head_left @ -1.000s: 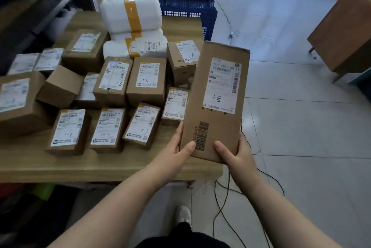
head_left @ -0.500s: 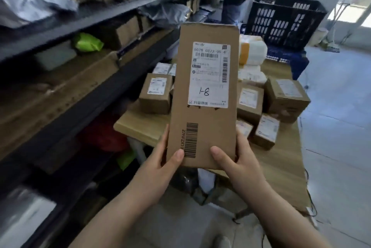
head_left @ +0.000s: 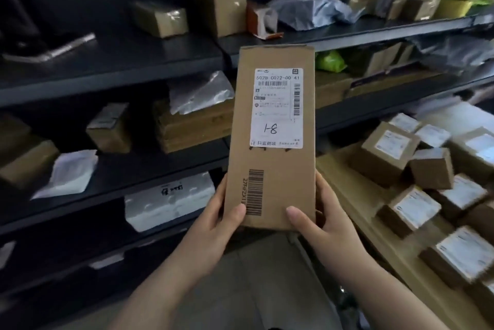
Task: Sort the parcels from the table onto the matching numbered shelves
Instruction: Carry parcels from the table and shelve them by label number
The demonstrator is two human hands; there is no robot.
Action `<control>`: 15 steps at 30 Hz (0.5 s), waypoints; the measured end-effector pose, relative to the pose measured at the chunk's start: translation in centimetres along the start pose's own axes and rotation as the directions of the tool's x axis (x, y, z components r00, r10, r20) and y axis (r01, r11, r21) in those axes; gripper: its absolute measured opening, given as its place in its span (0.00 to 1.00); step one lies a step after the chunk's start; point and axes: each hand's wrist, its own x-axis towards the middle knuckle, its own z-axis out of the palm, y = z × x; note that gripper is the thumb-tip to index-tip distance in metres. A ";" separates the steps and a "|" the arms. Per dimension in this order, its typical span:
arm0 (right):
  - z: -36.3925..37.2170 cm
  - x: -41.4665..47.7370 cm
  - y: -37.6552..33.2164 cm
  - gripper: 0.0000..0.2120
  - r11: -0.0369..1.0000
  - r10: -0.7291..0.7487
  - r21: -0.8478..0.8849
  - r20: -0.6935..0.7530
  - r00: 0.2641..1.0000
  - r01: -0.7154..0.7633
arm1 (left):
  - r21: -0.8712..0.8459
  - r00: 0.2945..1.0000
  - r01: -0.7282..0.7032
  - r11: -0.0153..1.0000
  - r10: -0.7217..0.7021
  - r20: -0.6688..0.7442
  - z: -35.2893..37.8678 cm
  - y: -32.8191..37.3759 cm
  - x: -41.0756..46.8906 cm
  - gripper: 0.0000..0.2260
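- The parcel [head_left: 270, 139] is a tall, flat brown cardboard box held upright in mid-air in front of the shelves [head_left: 112, 73], its broad face toward the camera.
- A white shipping label [head_left: 278, 107] sits on its upper half, with "1-8" handwritten near the label's bottom; a printed barcode [head_left: 256, 192] runs vertically lower down on the bare cardboard.
- The top edge shows a folded flap seam; the corners look square and undamaged.
- The left hand [head_left: 211, 225] grips the lower left edge, thumb pressed on the front face, fingers wrapped behind.
- The right hand [head_left: 323, 225] grips the lower right edge in the same way, thumb on the front.
- Behind the parcel, dark shelf boards hold brown boxes and grey plastic mailers, with open gaps between them, widest on the left side of the upper board.
- To the right, the wooden tabletop [head_left: 355, 196] carries many small labelled boxes [head_left: 387, 150] packed close together; its near edge runs just beside the right hand.
- Bare floor lies below the forearms.
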 end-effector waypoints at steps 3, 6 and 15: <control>1.9 1.9 -0.5 0.48 0.999 -0.032 -0.021 0.124 0.992 0.035 | -0.043 0.987 0.002 0.999 -0.009 -0.160 -1.5 -0.4 -1.4 0.29; 3.5 3.1 -1.1 0.44 0.996 -0.087 0.000 0.253 0.963 0.090 | -0.087 0.951 -0.008 0.996 -0.019 -0.307 -2.1 -0.7 -3.2 0.26; 6.5 4.6 -1.7 0.31 0.992 -0.114 0.032 0.659 0.744 0.124 | -0.215 0.736 -0.081 0.973 -0.087 -0.671 0.6 -2.5 -8.7 0.22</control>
